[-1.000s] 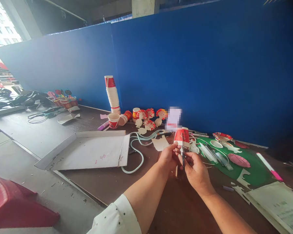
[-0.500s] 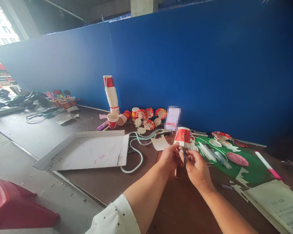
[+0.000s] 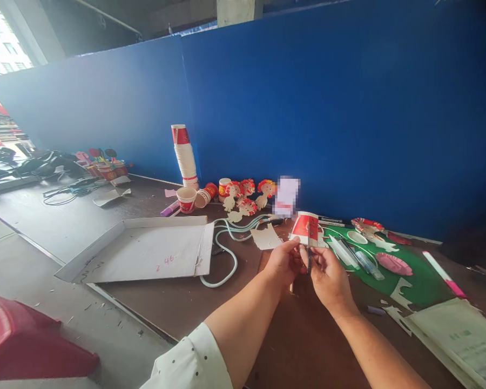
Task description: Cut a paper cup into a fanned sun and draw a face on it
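Note:
A red and white paper cup (image 3: 301, 228) is pinched at its near edge by my left hand (image 3: 283, 262), which is closed on it. Fingers of my right hand (image 3: 330, 278) are wrapped round a dark pair of scissors (image 3: 309, 258). The blades point away from me and lie against the cup's red side. How deep they reach into the paper I cannot tell. Cut-out paper figures with red fringed heads (image 3: 263, 194) stand and lie beyond my left hand. A paper scrap (image 3: 266, 237) lies just left of the cup.
A white cardboard tray (image 3: 146, 251) lies to the left, beside a pale cable (image 3: 233, 265). Behind it rises a tall stack of paper cups (image 3: 185, 159). On the right are a green mat (image 3: 425, 289), a pink-capped marker (image 3: 444, 274) and a pale packet (image 3: 461, 335). A blue partition (image 3: 328, 108) closes the back.
Both hands, the cup and the scissors have shifted slightly to the right. The scissors still lie against the cup, and other things stay where they were.

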Tool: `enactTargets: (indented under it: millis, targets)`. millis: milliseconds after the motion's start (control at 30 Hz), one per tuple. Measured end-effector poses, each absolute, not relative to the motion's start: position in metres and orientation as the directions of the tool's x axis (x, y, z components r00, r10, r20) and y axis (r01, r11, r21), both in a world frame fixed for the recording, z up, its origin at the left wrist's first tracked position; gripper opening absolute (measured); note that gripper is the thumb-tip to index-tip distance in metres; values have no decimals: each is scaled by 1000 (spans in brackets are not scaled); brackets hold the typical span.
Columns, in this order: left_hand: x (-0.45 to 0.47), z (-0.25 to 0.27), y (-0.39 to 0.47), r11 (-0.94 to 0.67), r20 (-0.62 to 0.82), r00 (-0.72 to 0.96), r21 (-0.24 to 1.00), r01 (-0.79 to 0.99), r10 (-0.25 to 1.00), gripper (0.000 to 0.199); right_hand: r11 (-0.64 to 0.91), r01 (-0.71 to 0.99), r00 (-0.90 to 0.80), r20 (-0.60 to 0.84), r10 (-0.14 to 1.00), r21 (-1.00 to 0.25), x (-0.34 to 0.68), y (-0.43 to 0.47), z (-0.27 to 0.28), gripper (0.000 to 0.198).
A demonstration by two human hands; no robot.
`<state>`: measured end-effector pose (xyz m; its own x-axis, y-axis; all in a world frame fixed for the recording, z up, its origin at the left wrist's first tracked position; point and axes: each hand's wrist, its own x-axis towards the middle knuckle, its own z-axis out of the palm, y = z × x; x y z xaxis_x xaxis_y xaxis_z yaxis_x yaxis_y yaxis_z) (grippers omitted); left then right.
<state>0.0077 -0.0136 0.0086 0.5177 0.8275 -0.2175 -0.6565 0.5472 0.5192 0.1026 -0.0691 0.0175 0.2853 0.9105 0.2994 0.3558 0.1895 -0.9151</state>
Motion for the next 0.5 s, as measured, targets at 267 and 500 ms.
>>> enactTargets:
  millis: [267, 500]
  targets:
    - [10, 8, -15, 543, -181, 540, 534, -648, 822, 25, 173, 363, 284, 285, 915, -916, 104, -70, 16, 39]
    - [8, 14, -17, 582, -219, 554, 488, -651, 803, 24, 162, 435, 283, 306, 909, -886, 104, -70, 18, 39]
